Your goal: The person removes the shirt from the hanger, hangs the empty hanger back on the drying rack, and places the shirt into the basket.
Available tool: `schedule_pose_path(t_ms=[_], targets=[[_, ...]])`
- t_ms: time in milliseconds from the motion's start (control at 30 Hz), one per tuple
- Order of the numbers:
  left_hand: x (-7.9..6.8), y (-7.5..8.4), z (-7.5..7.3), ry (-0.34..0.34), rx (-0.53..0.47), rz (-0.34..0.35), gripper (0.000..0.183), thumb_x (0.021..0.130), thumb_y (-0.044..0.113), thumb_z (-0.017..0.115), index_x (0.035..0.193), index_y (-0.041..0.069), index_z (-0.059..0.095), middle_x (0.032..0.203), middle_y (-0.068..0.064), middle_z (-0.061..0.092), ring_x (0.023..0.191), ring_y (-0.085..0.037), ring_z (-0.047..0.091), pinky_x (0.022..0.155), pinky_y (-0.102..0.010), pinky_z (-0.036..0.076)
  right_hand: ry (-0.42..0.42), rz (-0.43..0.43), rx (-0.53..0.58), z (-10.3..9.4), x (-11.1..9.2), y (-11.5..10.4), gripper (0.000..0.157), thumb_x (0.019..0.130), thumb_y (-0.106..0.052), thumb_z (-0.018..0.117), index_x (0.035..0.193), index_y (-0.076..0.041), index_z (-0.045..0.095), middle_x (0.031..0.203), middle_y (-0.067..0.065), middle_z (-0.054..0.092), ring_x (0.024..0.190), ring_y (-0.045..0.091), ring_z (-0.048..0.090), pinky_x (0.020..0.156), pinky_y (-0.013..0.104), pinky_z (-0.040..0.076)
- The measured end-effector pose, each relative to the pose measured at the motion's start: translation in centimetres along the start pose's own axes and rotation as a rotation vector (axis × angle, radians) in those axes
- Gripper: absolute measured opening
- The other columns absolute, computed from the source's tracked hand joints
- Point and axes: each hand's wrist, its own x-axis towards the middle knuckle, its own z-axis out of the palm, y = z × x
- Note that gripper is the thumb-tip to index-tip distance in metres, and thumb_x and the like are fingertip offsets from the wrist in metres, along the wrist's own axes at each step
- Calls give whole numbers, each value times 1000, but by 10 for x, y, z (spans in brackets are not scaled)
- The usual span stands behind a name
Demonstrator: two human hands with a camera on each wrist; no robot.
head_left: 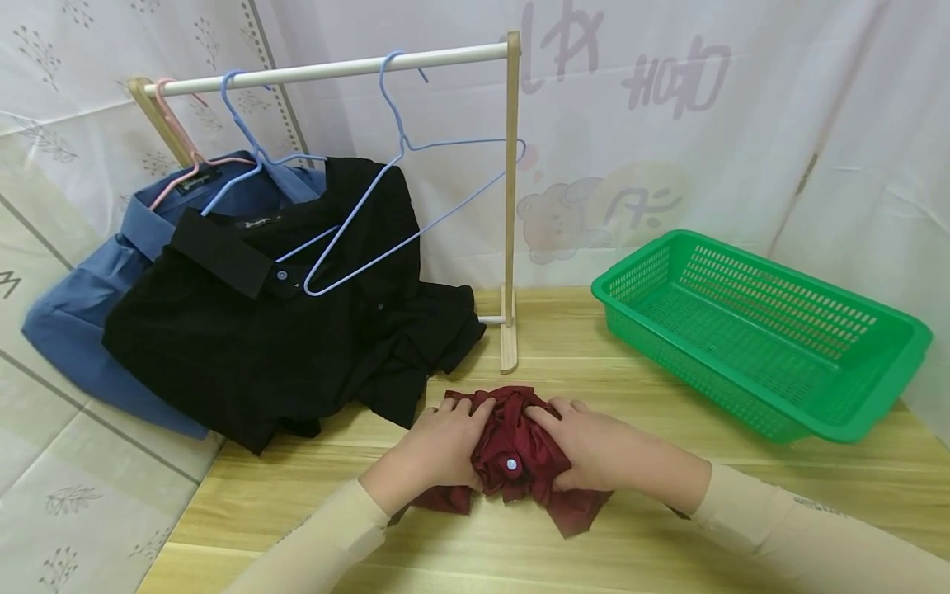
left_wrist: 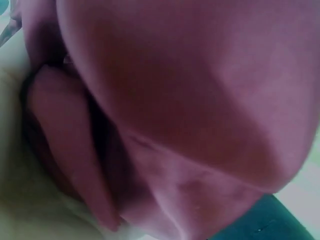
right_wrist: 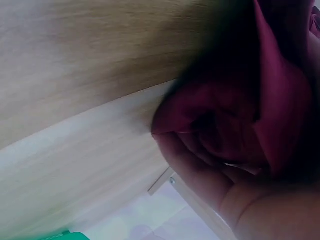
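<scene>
The dark red garment point(head_left: 519, 433) is lying in a crumpled bundle on the bench point(head_left: 297, 487), and it is looking light, soft and limp, hardly fragile. Loose folds are probably slipping easily from a narrow pinch, so a broad hold on the gathered cloth at both sides, clear of the button point(head_left: 511, 464), is seeming surest. The bundle is sitting between the two hands: the fingers point(head_left: 485, 410) of the left hand point(head_left: 445, 445) are bending over its left side, partly closed on the cloth, while the right hand point(head_left: 597, 450) is gripping its right side, thumb and fingers spread around the folds. A loose flap point(head_left: 577, 513) is spreading below the right hand.
</scene>
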Motion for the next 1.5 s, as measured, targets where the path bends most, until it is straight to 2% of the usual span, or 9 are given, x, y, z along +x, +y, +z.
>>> schedule_pose_path(t_ms=[200,333,500,633,800,1000,1167,1333,1500], targets=[[3,-2,-2,18,-52,29,118,75,48,94,169,20,28,148,-10,61,128,-31,66,96,-52,59,89,21,101,0,-4,4,107,76,-23,94,164,-6,35,141,22,57,116,32,67,92,49,61],[5,-5,-8,63,-56,78,114,78,45,92,168,16,29,147,-11,62,127,-34,67,97,-48,60,143,-1,131,-3,-4,7,104,77,-20,94,163,-11,37,140,19,58,110,27,68,89,45,62],[7,-4,-18,94,-59,117,113,80,43,91,169,17,28,145,-11,63,125,-31,68,100,-44,60,179,-41,141,-14,-8,13,98,78,-16,93,161,-8,41,135,17,59,109,24,67,90,43,61],[13,-1,-36,116,-42,146,112,81,44,90,169,18,27,143,-9,64,124,-28,67,95,-44,62,188,-49,126,-30,-15,15,94,80,-18,92,159,-6,43,135,19,59,108,25,68,89,42,61],[25,5,-70,156,26,191,112,81,48,90,169,19,27,147,-8,63,125,-28,67,90,-44,63,197,-18,48,-61,-25,19,93,84,-27,90,161,-6,41,139,22,59,106,28,71,86,44,62],[46,15,-111,205,44,228,108,83,42,87,170,20,26,146,-7,62,126,-28,66,93,-44,62,252,22,-30,-102,-37,31,94,85,-27,90,162,-5,40,140,23,60,111,33,70,85,48,62],[67,30,-138,229,24,267,104,87,36,84,170,19,25,150,-8,59,131,-29,63,98,-43,61,260,99,-64,-130,-51,45,98,85,-27,90,164,-6,35,140,23,60,116,37,68,87,51,61],[99,51,-162,245,86,279,100,92,42,80,171,23,21,154,-7,56,135,-28,60,95,-45,61,282,171,-99,-153,-62,68,102,85,-28,90,165,-3,31,139,29,58,119,42,65,91,57,59],[138,77,-186,272,173,256,98,97,42,74,173,32,12,162,-1,49,141,-23,55,102,-46,56,301,281,-105,-173,-71,92,108,86,-27,89,166,0,22,137,38,54,119,51,62,94,65,55]])
